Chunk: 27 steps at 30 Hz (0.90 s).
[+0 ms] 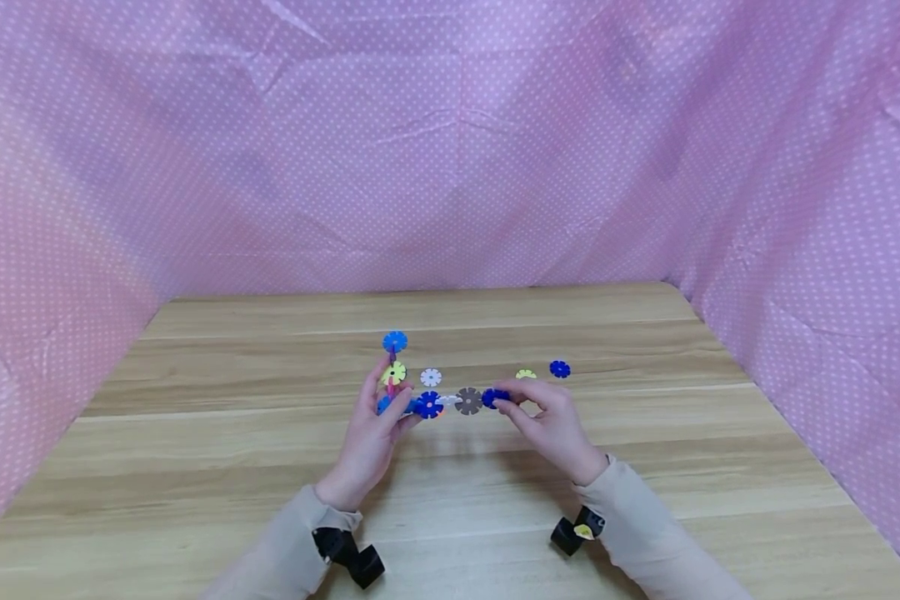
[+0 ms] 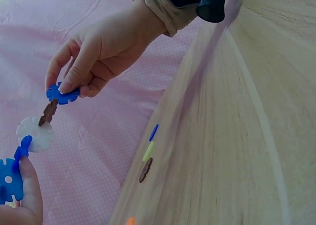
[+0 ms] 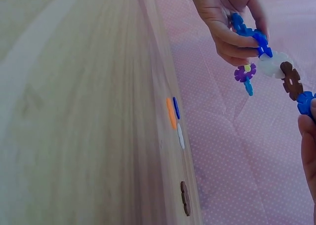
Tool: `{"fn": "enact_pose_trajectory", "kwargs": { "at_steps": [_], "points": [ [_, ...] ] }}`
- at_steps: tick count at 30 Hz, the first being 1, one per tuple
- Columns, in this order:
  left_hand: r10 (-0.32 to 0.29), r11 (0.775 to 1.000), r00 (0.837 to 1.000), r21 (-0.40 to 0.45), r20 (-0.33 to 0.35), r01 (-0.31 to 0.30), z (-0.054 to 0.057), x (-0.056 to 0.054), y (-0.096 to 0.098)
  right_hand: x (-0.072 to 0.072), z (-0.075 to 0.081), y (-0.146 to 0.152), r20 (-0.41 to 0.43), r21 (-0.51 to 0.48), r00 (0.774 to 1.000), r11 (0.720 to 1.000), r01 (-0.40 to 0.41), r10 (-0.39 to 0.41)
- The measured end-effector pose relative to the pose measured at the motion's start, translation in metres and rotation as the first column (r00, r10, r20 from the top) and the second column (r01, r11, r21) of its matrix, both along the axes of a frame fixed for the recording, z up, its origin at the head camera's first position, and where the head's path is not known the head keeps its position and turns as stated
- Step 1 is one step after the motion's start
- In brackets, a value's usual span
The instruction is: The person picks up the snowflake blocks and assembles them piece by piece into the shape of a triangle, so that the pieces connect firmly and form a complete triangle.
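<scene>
A chain of notched plastic snowflake discs (image 1: 461,402) is held above the table between both hands. My left hand (image 1: 367,442) grips its blue discs (image 3: 242,26) at the left part. From there a branch with a yellow disc (image 1: 397,370) and a light blue disc (image 1: 394,341) reaches away. Toward the right the chain runs through a dark blue disc (image 1: 424,403), a white disc (image 2: 39,138) and a brown disc (image 2: 48,112). At the right end my right hand (image 1: 558,425) pinches a dark blue disc (image 2: 63,93) between thumb and fingers. It meets the brown disc's edge.
Several loose discs lie on the wooden table (image 1: 457,517): white (image 1: 431,377), yellow (image 1: 525,374), dark blue (image 1: 560,369), orange (image 3: 171,113) and brown (image 2: 145,170). Pink dotted cloth (image 1: 450,167) hangs behind the table and at both sides.
</scene>
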State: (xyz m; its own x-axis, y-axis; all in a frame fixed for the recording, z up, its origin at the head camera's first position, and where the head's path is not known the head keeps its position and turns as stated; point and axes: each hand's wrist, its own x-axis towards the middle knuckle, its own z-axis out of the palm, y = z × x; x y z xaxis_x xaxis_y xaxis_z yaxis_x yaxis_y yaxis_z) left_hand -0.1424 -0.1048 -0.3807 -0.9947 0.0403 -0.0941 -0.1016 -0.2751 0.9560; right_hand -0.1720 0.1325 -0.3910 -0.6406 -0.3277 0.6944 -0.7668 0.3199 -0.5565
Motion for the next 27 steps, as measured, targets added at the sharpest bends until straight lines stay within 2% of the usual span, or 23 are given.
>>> {"fn": "enact_pose_trajectory", "kwargs": {
  "at_steps": [6, 12, 27],
  "points": [
    [0.007, 0.993, 1.000, -0.118, 0.004, -0.007, -0.0010, -0.0018, 0.0017, -0.0003, -0.0007, -0.0009, -0.022, -0.027, 1.000, 1.000, 0.010, -0.011],
    [0.014, 0.991, 1.000, -0.137, -0.006, -0.014, 0.0007, -0.0028, 0.0034, -0.0012, -0.0006, -0.0021, -0.051, -0.037, 0.999, 0.999, 0.011, -0.013],
    [0.019, 0.990, 1.000, -0.143, 0.016, -0.017, 0.0024, -0.0043, 0.0000, -0.0009, -0.0024, -0.0073, -0.028, -0.039, 0.999, 0.998, 0.039, -0.040]
  ]
}}
